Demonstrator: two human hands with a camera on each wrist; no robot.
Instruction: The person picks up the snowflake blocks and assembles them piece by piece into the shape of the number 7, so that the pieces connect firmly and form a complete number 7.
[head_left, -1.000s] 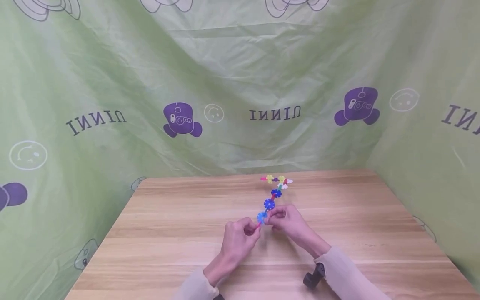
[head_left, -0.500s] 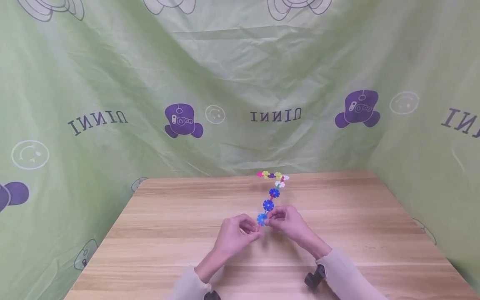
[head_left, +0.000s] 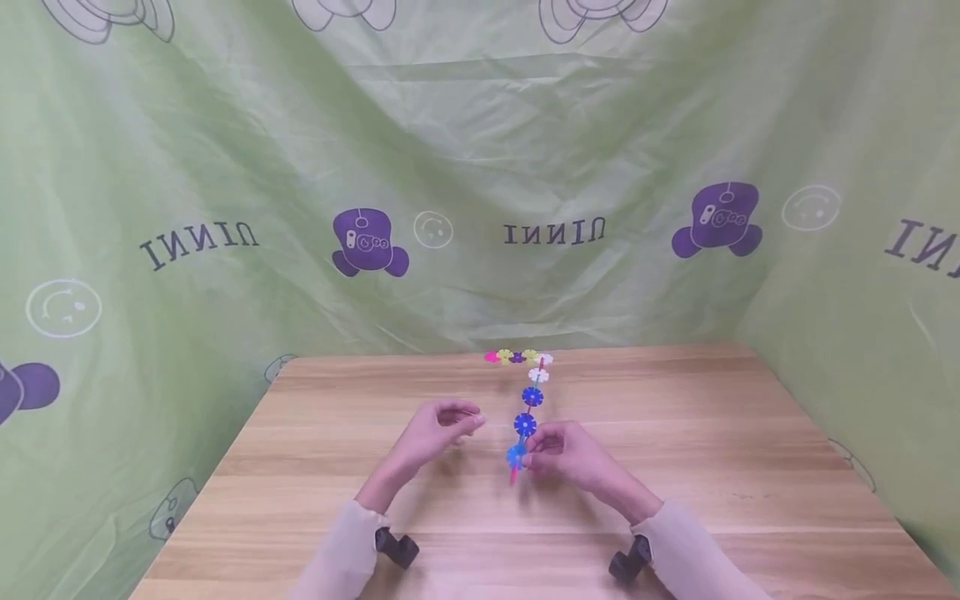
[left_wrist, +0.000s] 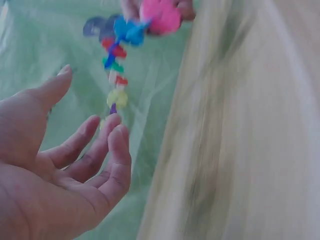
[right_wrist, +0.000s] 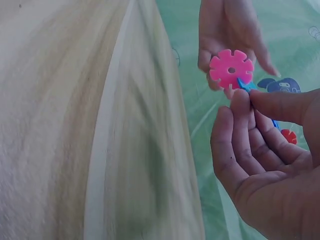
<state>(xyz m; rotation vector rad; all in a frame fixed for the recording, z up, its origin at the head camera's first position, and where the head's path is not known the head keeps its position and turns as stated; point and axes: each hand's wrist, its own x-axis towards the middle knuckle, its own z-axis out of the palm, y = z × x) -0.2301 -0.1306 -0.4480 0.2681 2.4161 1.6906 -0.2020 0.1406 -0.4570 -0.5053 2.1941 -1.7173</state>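
A chain of notched, flower-shaped plastic discs, linked edge to edge, hangs over the table. My right hand (head_left: 581,458) pinches its light blue disc (head_left: 514,456) between thumb and index finger. Below that disc, a pink disc (right_wrist: 219,76) faces the right wrist camera. Farther along come two dark blue discs (head_left: 525,424), then small red and green ones, white discs (head_left: 538,376), yellow and purple ones, and a bright pink disc (head_left: 492,357) at the far end. To the left of the chain, my left hand (head_left: 427,433) holds nothing, its fingers relaxed and thumb apart, palm visible in the left wrist view.
The wooden tabletop (head_left: 315,467) spreads beneath both hands. Behind it and at both sides hangs a green printed cloth (head_left: 465,150). Black wrist devices (head_left: 397,547) stick out at the sleeves.
My left hand has let go of the near pink disc and moved left, away from the chain. The chain's far end has swung left. My right hand keeps its pinch, almost in place.
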